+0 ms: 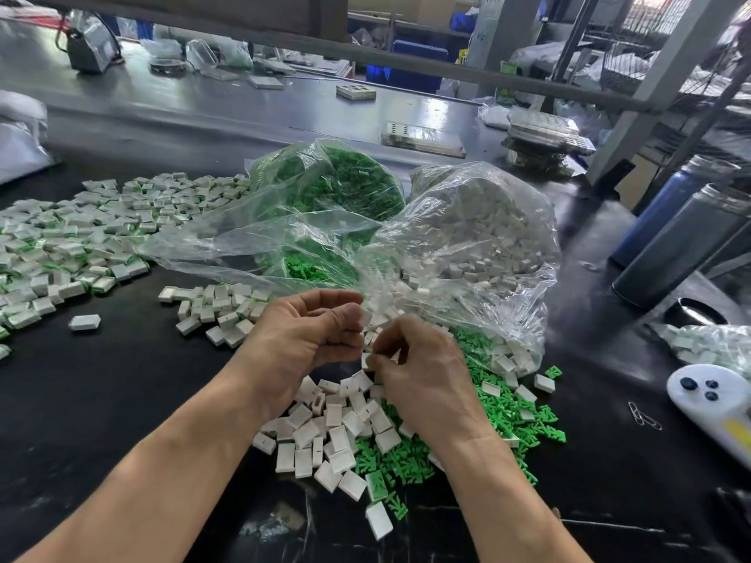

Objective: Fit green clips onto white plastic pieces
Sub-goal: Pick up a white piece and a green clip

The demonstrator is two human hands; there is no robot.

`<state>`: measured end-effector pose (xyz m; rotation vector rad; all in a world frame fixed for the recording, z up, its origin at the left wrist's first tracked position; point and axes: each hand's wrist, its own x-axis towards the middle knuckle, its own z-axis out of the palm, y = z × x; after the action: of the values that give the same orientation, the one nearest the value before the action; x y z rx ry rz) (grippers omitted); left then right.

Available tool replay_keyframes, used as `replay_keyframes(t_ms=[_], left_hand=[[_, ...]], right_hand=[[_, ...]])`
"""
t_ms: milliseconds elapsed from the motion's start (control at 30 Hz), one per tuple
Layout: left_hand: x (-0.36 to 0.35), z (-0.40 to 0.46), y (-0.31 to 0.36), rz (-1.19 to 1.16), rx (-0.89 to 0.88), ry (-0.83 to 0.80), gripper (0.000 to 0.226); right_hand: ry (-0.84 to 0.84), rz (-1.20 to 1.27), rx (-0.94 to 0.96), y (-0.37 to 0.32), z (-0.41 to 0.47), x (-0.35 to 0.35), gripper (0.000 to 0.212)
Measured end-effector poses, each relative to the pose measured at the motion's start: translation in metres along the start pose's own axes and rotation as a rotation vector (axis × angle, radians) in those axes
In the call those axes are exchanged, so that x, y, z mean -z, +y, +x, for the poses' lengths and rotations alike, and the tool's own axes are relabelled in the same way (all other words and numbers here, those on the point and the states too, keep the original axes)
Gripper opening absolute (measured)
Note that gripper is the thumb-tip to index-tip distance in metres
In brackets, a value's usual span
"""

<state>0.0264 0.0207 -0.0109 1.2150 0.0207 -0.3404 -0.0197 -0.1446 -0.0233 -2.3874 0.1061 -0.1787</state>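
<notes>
Meeting above a loose heap of parts on the dark table [122,400], the two hands work close together. The left hand [300,339] has its fingers curled inward and pinches a white plastic piece [364,317] at its fingertips. The right hand [422,371] also has its fingers curled, its fingertips pressed around a second white piece [367,361] just below the first; whether a green clip sits between them cannot be told. Under the wrists lie unassembled white pieces [325,436], and beside them, to the right, a spill of loose green clips [504,412]. Behind the hands stand two clear plastic bags, touching: one of green clips [345,184], one of white pieces [479,229], its mouth open toward the hands. To the far left spreads a broad pile of finished pieces [73,237], white with green showing. Two dark cylindrical bottles [686,237] and a white handheld controller [715,404] sit at the right edge.
</notes>
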Motion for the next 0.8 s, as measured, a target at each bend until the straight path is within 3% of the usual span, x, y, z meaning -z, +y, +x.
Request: replay_keyframes(t_ms=[67,200,333,567,733,800], left_hand=[[-0.002,-0.001,-0.003,-0.037,0.007,-0.013,0.037],[-0.007,-0.002,-0.005,-0.119,0.026,-0.033,0.033],[-0.012,-0.004,-0.006,-0.135,0.026,-0.047,0.031],[-0.01,-0.004,-0.008,-0.066,-0.025,-0.081,0.03],[-0.011,-0.009,-0.01,0.309,-0.187,-0.083,0.026],[-0.013,-0.011,-0.012,0.354,-0.229,-0.061,0.025]], right_hand=[[0.047,0.166,-0.03,0.003,0.001,0.003,0.014],[0.13,0.741,-0.102,0.006,-0.001,0.013,0.014],[0.148,1.02,-0.104,0.005,-0.002,0.018,0.012],[0.139,1.078,-0.067,0.003,-0.003,0.017,0.013],[0.136,1.03,-0.042,0.004,-0.005,0.016,0.01],[0.13,1.024,-0.045,0.003,-0.006,0.015,0.009]])
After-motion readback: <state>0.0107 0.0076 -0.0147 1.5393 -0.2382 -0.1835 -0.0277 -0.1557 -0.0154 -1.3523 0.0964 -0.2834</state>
